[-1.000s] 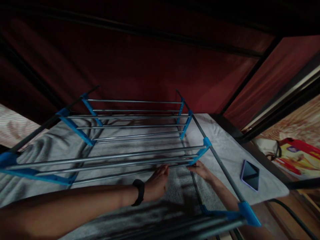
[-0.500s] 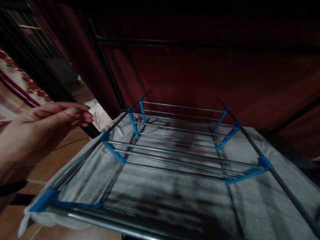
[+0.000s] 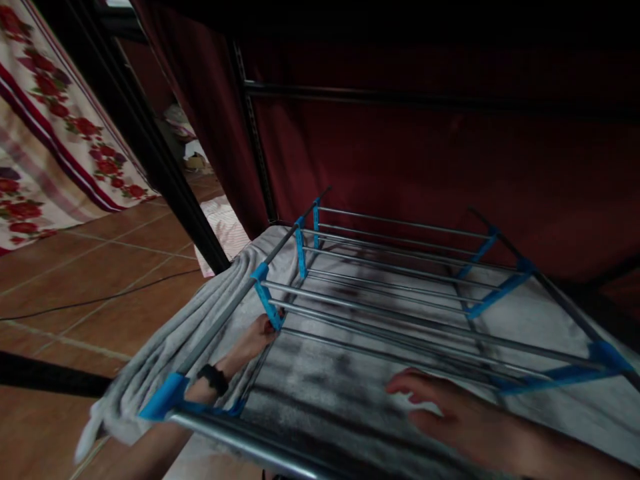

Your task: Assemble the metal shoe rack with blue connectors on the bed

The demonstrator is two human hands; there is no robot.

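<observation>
A rack (image 3: 395, 308) of grey metal tubes with blue plastic brackets lies over a grey blanket (image 3: 320, 373). My left hand (image 3: 261, 335), a dark band at its wrist, reaches under the rack's left side tube. Its fingers are closed at the lower end of a blue bracket (image 3: 267, 303), beside the lower tube; the fingertips are partly hidden. Over the near middle of the rack is my right hand (image 3: 433, 403), its thumb and curved fingers apart with nothing between them.
Black frame posts (image 3: 150, 133) and a dark red curtain (image 3: 400, 160) stand behind and to the left. A floral cloth (image 3: 75, 127) hangs far left. Across the brown tiled floor (image 3: 90, 267) runs a dark cable (image 3: 100, 300).
My left hand has moved down and right, from left of the rack to the bracket. My right hand has come into view. The view has shifted left, showing more floor.
</observation>
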